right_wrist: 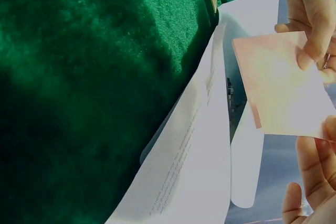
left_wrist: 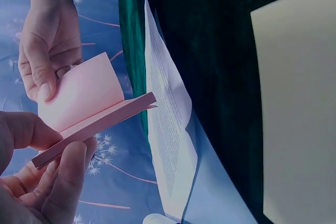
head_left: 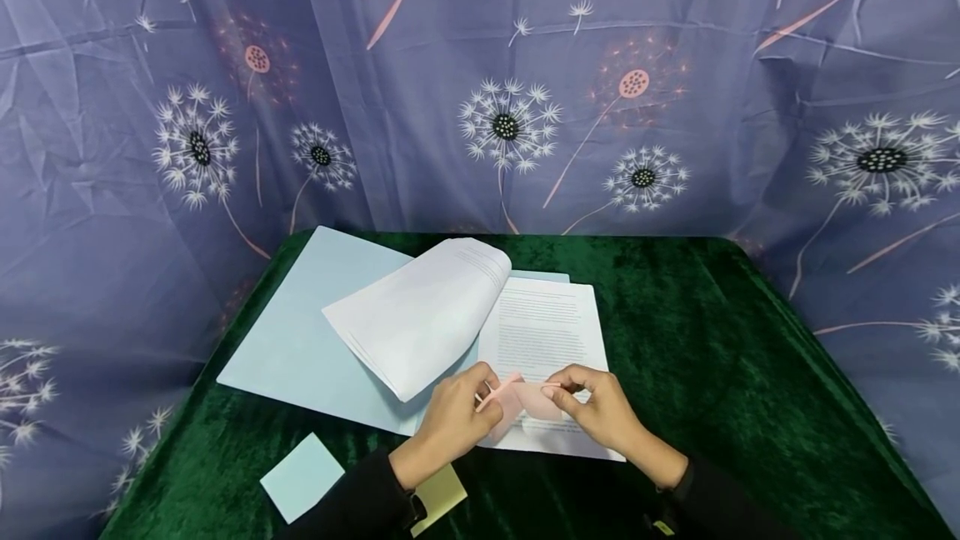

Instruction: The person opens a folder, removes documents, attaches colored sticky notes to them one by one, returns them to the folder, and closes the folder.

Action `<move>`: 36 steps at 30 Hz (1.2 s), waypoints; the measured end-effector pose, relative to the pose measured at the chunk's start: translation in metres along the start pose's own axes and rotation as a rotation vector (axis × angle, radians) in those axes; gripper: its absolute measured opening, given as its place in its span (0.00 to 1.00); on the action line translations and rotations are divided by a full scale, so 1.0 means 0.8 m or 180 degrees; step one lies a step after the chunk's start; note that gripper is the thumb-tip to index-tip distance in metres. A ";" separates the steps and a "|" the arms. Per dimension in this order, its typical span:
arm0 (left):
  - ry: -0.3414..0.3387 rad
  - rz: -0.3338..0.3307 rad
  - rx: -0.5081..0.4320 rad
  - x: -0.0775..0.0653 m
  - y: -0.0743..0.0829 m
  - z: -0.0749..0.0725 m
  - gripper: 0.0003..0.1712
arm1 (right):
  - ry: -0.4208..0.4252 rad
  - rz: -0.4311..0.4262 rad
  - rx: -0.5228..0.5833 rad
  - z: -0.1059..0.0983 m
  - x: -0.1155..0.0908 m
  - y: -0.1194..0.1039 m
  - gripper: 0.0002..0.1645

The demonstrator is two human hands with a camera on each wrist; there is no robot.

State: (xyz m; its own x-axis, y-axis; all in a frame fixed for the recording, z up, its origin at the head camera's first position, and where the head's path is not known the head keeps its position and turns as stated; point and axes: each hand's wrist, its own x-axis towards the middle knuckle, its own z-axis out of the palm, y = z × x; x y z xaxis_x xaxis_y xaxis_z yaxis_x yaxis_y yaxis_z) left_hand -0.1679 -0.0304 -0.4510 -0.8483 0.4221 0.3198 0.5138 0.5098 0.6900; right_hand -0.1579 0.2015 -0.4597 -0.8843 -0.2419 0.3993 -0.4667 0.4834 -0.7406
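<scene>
My left hand [head_left: 457, 411] grips a pink sticky note pad [left_wrist: 100, 127] by its edge, thumb on one side and fingers on the other. The right hand [head_left: 596, 407] pinches the pad's top sheet [left_wrist: 86, 90] between thumb and fingers. That sheet stands lifted away from the pad, and seems still joined to it along one edge. In the right wrist view the pink sheet [right_wrist: 283, 87] spans between both hands. Below them lies a printed page [head_left: 543, 315] in a light blue folder [head_left: 300, 340].
Several white pages [head_left: 427, 315] are folded back to the left over the folder. A light blue sticky note pad [head_left: 302, 477] and a yellow one [head_left: 438, 498], partly behind the left sleeve, lie near the front. Green velvet cloth [head_left: 712, 357] covers the table; a patterned curtain [head_left: 420, 107] hangs behind.
</scene>
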 end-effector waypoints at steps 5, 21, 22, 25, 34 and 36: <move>0.0116 0.0095 0.0079 -0.002 0.001 0.000 0.09 | 0.0066 0.0073 -0.0044 -0.003 0.001 0.000 0.06; 0.0355 0.0223 0.0165 -0.004 0.002 0.003 0.08 | 0.0102 0.0420 0.0152 -0.006 0.002 0.006 0.04; 0.0358 0.0222 0.0153 -0.004 0.002 0.003 0.08 | 0.0103 0.0454 0.0172 -0.006 0.002 0.007 0.04; 0.0358 0.0230 0.0168 -0.005 0.002 0.004 0.08 | 0.0116 0.0501 0.0194 -0.006 0.002 0.007 0.04; 0.0426 0.0285 0.0200 -0.007 -0.001 0.007 0.09 | 0.0099 0.0584 0.0351 -0.016 0.006 -0.027 0.05; 0.0438 0.0290 0.0196 -0.007 -0.001 0.007 0.09 | 0.0135 0.0666 0.0431 -0.018 0.007 -0.032 0.05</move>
State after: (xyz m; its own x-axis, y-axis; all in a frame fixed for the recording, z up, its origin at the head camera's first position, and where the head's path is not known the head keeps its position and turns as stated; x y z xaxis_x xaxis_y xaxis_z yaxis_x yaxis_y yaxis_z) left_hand -0.1627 -0.0288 -0.4571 -0.8053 0.3643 0.4678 0.5926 0.5208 0.6145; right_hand -0.1507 0.2001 -0.4309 -0.9618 -0.1115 0.2499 -0.2737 0.4016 -0.8740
